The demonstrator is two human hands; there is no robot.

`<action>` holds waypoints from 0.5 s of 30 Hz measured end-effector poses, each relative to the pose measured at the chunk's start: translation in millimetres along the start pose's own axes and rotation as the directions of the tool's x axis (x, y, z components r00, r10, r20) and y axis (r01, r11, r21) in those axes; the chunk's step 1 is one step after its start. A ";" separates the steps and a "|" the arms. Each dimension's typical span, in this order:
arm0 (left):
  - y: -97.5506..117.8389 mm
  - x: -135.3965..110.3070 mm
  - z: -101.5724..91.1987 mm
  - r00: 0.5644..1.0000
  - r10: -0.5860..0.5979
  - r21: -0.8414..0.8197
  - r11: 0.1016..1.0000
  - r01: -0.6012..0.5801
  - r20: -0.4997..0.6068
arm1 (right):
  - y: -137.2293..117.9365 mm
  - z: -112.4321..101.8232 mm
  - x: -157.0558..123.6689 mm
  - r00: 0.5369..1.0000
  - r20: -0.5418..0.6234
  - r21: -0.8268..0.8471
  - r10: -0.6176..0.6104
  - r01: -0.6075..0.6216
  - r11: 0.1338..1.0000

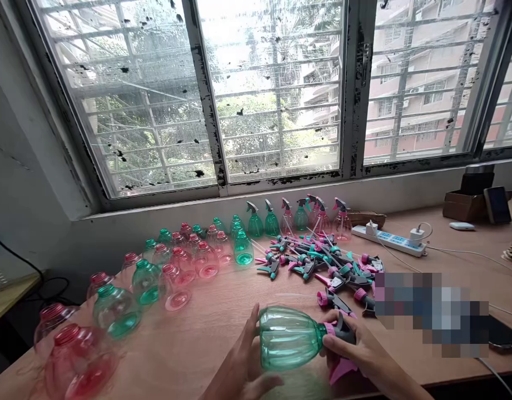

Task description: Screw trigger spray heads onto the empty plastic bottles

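Note:
A clear green spray bottle (289,338) lies tilted on its side just above the table's front part, its base to the left. My right hand (351,345) is closed around its neck, fingers on the pink collar (329,329) of the grey spray head. My left hand (244,355) is beside the base, fingers and thumb apart; a fingertip is close to the base edge, and whether it touches I cannot tell. Behind the right hand lies a heap of loose trigger spray heads (308,266) in grey, pink and green, with thin dip tubes.
Several uncapped red bottles (78,361) and green bottles (116,314) stand on the left. Several bottles with spray heads (271,222) stand along the window wall. A white power strip (389,240), a cardboard box (464,205) and a dark phone (506,333) are at right, near a blurred patch.

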State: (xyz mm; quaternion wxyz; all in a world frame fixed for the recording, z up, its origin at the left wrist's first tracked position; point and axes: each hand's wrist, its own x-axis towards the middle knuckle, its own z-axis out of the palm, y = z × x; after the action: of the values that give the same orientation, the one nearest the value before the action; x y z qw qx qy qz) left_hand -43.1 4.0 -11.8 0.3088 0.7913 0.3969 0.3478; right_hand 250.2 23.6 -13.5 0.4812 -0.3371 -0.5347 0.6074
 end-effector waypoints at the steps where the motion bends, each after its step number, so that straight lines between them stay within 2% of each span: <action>1: -0.5 -0.2 -0.2 1.000 -0.021 -0.004 1.000 0.021 -0.008 | 0.1 -0.1 0.0 1.000 0.000 0.001 0.000 0.000 1.000; 7: -5.2 0.5 2.2 0.998 -0.004 0.036 0.999 0.006 -0.061 | 0.4 -0.4 0.8 1.000 -0.012 0.011 0.010 -0.010 1.000; 15: 6.5 -3.0 -3.0 0.997 -0.013 0.052 0.999 0.017 -0.074 | 0.0 0.2 1.0 0.999 -0.040 0.025 0.011 -0.010 1.000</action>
State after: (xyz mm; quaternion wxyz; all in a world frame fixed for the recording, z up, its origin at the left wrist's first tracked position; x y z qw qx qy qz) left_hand -44.1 -1.1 -6.1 0.2759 0.7828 0.4229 0.3637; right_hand 249.6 24.5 -13.4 0.4929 -0.3459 -0.5157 0.6095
